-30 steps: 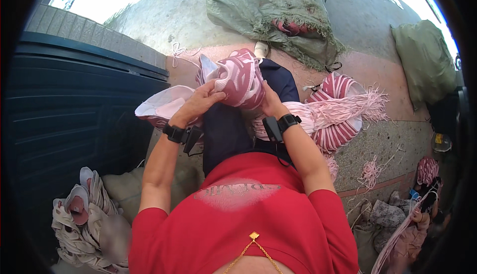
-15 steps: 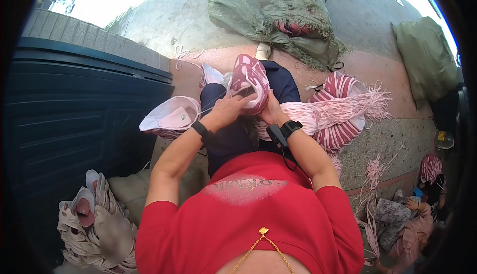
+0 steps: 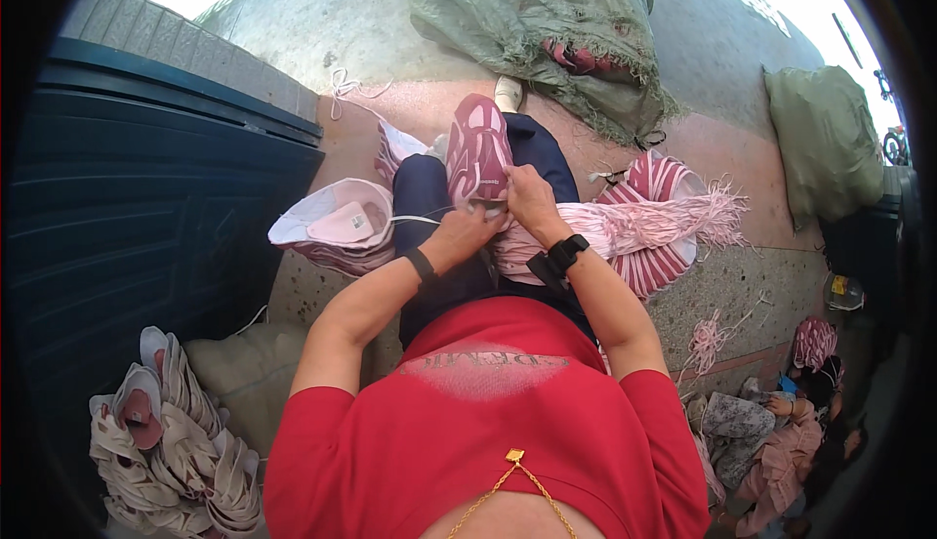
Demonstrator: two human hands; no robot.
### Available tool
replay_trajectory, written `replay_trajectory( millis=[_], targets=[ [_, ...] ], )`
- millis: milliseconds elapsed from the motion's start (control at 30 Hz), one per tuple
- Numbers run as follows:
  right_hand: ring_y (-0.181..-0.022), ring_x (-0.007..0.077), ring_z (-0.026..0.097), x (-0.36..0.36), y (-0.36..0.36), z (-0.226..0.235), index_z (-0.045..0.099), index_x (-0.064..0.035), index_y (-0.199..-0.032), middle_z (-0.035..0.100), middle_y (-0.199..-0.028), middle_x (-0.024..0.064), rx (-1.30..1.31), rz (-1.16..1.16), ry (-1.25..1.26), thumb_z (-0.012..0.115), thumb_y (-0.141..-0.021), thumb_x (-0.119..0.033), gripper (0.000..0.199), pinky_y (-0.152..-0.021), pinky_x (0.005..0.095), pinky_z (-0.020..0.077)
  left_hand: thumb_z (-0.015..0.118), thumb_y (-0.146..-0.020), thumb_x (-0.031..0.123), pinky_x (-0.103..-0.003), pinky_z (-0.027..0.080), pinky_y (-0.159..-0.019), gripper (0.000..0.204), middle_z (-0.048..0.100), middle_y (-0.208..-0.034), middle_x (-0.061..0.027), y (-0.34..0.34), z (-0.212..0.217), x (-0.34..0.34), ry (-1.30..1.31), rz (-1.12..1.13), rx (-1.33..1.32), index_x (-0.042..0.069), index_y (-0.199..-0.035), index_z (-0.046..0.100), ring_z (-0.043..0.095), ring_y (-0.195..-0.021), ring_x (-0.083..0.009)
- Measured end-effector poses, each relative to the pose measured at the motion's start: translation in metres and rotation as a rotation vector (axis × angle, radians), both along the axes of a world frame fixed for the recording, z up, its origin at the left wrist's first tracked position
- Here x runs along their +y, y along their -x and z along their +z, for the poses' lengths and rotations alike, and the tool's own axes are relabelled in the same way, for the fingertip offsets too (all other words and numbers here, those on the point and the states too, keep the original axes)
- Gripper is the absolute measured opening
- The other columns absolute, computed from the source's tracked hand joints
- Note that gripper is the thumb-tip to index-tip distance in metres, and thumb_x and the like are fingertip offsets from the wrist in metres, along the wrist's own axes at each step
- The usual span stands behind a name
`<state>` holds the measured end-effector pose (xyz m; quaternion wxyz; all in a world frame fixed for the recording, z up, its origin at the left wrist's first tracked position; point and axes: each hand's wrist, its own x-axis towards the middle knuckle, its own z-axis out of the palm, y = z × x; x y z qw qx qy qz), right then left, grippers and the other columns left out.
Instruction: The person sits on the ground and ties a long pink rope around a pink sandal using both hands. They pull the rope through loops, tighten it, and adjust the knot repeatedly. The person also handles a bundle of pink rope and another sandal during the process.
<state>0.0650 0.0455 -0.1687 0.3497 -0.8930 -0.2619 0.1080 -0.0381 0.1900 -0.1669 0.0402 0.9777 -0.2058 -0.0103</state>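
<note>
A maroon and pale pink shoe upper (image 3: 476, 144) lies over my lap, its toe pointing away from me and white lacing at its opening. My left hand (image 3: 468, 234) is closed at the near end of the upper, fingertips at the opening. A white shoelace (image 3: 420, 219) trails leftward from it. My right hand (image 3: 534, 205) pinches the upper's right edge; any lace between those fingers is too small to make out. Beside my right forearm lies a thick bundle of pale pink laces (image 3: 625, 228), across a stack of maroon-striped uppers (image 3: 664, 270).
Nested pink-lined uppers (image 3: 337, 227) stand left of my knee. More pale uppers (image 3: 161, 441) are heaped lower left, by a blue door panel (image 3: 146, 207). A green woven sack (image 3: 517, 12) lies ahead; another sack (image 3: 825, 144) stands right. A person (image 3: 771, 441) sits at lower right.
The upper has tipped so its opening now faces down toward me and its toe shows more. My left hand has moved from inside the opening to its near edge; my right hand has shifted up the right edge.
</note>
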Motion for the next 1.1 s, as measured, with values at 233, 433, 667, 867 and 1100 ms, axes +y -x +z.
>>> replay_trajectory(
  millis=[233, 433, 667, 867, 1100],
  targets=[
    [-0.084, 0.0359, 0.059, 0.009, 0.002, 0.009, 0.056, -0.004, -0.105, 0.057, -0.094, 0.0173, -0.108, 0.022, -0.053, 0.06, -0.074, -0.007, 0.031, -0.074, 0.0425, 0.0495, 0.053, -0.08, 0.015, -0.033, 0.051, -0.046, 0.039, 0.055, -0.091, -0.0129, -0.008, -0.005, 0.011, 0.128, -0.083, -0.003, 0.021, -0.118, 0.052, 0.062, -0.065, -0.0263],
    [-0.083, 0.0339, 0.058, -0.013, 0.009, 0.008, 0.058, -0.0042, -0.098, 0.054, -0.09, 0.0148, -0.101, 0.037, -0.093, 0.063, -0.073, -0.008, 0.025, -0.072, 0.0413, 0.049, 0.06, -0.075, 0.014, -0.041, 0.047, -0.081, 0.029, 0.056, -0.101, -0.0126, -0.003, 0.049, 0.02, 0.295, -0.113, -0.096, 0.006, -0.103, 0.057, 0.057, -0.092, -0.0298],
    [-0.081, 0.0334, 0.059, -0.01, 0.002, 0.02, 0.058, -0.004, -0.092, 0.056, -0.091, 0.0132, -0.056, 0.108, -0.108, 0.057, -0.076, -0.003, 0.017, -0.07, 0.0406, 0.0492, 0.07, -0.072, 0.02, -0.043, 0.035, -0.098, 0.024, 0.051, -0.117, -0.0145, -0.01, 0.052, 0.04, 0.116, 0.319, 0.156, 0.003, -0.088, 0.066, 0.041, -0.117, -0.0363],
    [-0.081, 0.0335, 0.059, -0.016, -0.001, 0.022, 0.059, -0.0039, -0.091, 0.058, -0.092, 0.013, -0.04, 0.127, -0.115, 0.057, -0.076, -0.003, 0.015, -0.071, 0.041, 0.0491, 0.066, -0.077, 0.021, -0.043, 0.044, -0.083, 0.018, 0.062, -0.088, -0.0123, -0.019, 0.034, 0.067, 0.366, 0.291, 0.189, 0.003, -0.075, 0.067, 0.054, -0.098, -0.0318],
    [-0.094, 0.0325, 0.056, -0.007, -0.014, 0.032, 0.06, -0.0028, -0.092, 0.058, -0.096, 0.0123, -0.146, 0.164, -0.171, 0.056, -0.075, -0.002, 0.018, -0.08, 0.0405, 0.0472, 0.061, -0.088, 0.025, -0.016, 0.027, -0.044, 0.018, 0.046, -0.059, 0.0078, -0.073, 0.121, 0.119, 1.182, 0.783, 0.809, 0.011, -0.078, 0.059, 0.039, -0.049, -0.0005]
  ],
)
